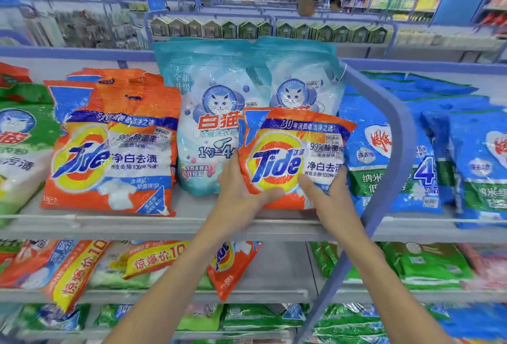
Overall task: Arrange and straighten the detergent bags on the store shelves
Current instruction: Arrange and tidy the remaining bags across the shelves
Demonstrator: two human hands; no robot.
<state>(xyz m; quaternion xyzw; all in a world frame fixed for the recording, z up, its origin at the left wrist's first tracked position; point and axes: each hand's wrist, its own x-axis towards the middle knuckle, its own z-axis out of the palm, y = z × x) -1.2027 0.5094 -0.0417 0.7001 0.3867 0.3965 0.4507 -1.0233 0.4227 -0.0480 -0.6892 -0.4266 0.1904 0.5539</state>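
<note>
A small orange Tide bag (pixel 293 151) stands upright on the upper shelf (pixel 175 224), leaning against two tall pale-blue cat-logo bags (pixel 216 113). My left hand (pixel 241 192) grips its lower left edge, thumb across the front. My right hand (pixel 329 192) grips its lower right corner, fingers behind and thumb on the front. Larger orange Tide bags (pixel 112 148) stand stacked to the left. Blue bags (pixel 389 157) lean to the right, beyond the divider.
A purple-blue curved shelf divider (pixel 395 135) rises just right of my right hand. Green-and-white bags (pixel 19 151) sit at far left. The lower shelf holds tilted orange, yellow and green bags (pixel 233 264). Two people stand in the far aisle.
</note>
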